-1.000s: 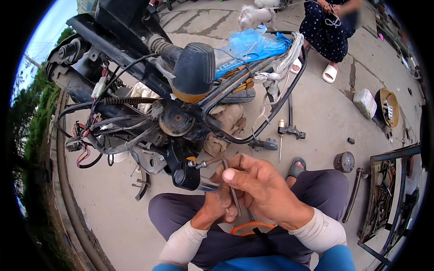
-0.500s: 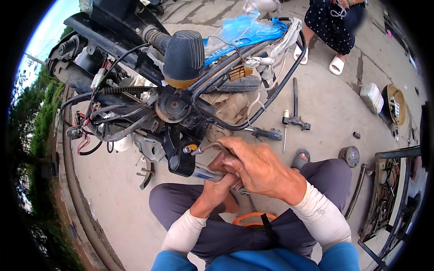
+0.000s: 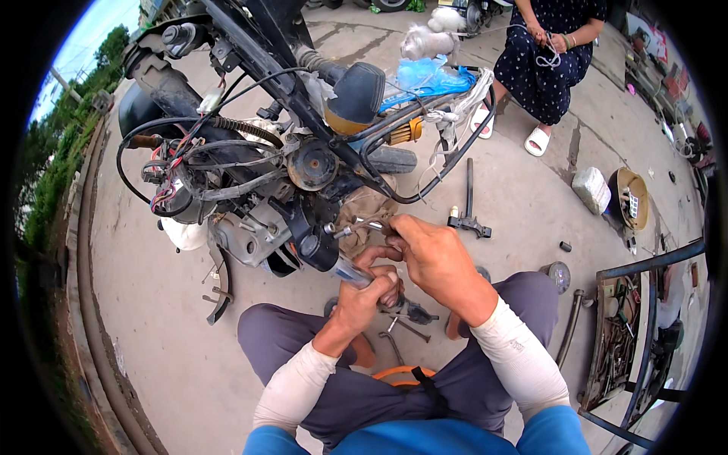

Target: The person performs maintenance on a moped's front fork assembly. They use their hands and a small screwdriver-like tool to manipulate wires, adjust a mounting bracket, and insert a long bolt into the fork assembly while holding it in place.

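My left hand (image 3: 362, 305) is closed around a shiny silver fork tube (image 3: 352, 271), which comes out of the black fork clamp (image 3: 312, 246) of a partly stripped motorcycle (image 3: 250, 163). Above it, my right hand (image 3: 444, 269) grips a bent metal socket wrench (image 3: 355, 226). The wrench's socket end points left, next to the clamp; whether it touches a bolt I cannot tell. My right fingers hide the wrench's other end. Just beyond the clamp sits a round black horn-like disc (image 3: 312, 163).
Loose wires (image 3: 171, 178) hang on the left. A black stem with a clamp (image 3: 470, 216) lies on the concrete. Rods and tools (image 3: 406, 326) lie between my feet. At right stands a metal tool tray (image 3: 614, 337). Another person (image 3: 550, 57) sits at the back, holding a cord.
The view has shifted, showing more ground at the back and right. The wrench has swung and sits higher, a little apart from the clamp. My left hand still holds the tube.
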Demonstrator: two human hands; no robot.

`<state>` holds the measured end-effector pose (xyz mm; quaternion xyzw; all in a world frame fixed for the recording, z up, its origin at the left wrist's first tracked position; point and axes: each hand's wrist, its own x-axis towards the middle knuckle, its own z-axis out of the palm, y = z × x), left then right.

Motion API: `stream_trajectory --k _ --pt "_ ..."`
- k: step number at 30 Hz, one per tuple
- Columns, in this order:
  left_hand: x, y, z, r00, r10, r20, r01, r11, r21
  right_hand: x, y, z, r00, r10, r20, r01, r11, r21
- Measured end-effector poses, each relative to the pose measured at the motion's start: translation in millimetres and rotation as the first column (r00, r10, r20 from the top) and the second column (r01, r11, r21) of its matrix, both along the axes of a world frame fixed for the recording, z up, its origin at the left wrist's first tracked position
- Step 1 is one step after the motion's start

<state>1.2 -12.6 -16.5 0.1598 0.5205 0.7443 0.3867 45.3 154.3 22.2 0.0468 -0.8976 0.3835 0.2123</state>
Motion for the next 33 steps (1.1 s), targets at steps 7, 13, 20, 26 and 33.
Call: stream_trajectory --k 7,13,20,26,33 --pt "3.9 0.2 -7.0 0.997 0.076 -0.028 -0.075 0.997 0.028 -44.9 -5.6 -24.9 0.909 -0.103 -0.403 0.105 0.994 -0.017" --pt "1.6 -4.4 -4.1 0.997 0.068 0.034 -0.068 0.998 0.016 -37.0 -9.8 -14.3 0.935 -0.072 -0.347 0.056 0.997 -0.054" --pt "2.2 -7.8 -9.1 0.996 0.062 0.07 -0.066 0.996 0.065 -19.8 -24.2 -8.5 0.966 -0.067 -0.25 0.04 0.993 -0.114" --pt "1.5 -10.8 -11.2 0.998 0.033 -0.045 -0.031 0.999 0.036 8.1 -19.7 21.6 0.999 0.025 -0.023 -0.033 0.906 -0.422" --pt "-0.7 -8.3 -19.1 0.999 0.03 -0.045 -0.027 0.997 0.075 15.4 -23.5 28.0 0.979 0.156 0.131 -0.015 0.698 -0.716"
